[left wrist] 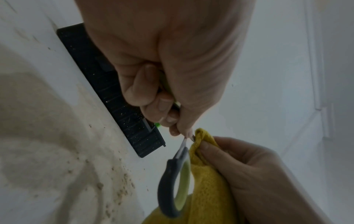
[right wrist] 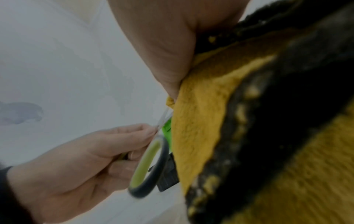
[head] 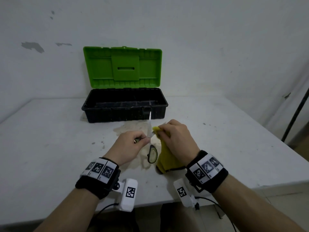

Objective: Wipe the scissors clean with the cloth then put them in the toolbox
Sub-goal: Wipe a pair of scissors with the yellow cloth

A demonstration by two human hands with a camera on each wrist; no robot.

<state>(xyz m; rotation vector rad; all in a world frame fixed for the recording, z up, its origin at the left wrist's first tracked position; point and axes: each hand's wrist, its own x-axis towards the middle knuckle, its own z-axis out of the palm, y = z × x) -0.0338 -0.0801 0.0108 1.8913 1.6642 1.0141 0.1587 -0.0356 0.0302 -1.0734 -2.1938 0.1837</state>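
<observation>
The scissors (head: 151, 146) have pale blades and grey handle loops lined in yellow-green. My left hand (head: 129, 146) grips one handle, blades spread, one blade pointing up toward the toolbox (head: 124, 113). In the left wrist view the free handle loop (left wrist: 173, 188) hangs below my left hand (left wrist: 172, 75). My right hand (head: 175, 136) pinches a yellow cloth (head: 165, 156) around the other blade near the pivot. The right wrist view shows the cloth (right wrist: 199, 121) against the blades (right wrist: 162, 119) and the loop (right wrist: 149, 166). The toolbox is black with its green lid (head: 122, 66) standing open.
The white table (head: 50, 148) carries a patch of sandy dirt (head: 127, 128) in front of the toolbox and under my hands. A white wall stands behind the toolbox. A dark pole (head: 296, 113) leans beyond the table's right edge.
</observation>
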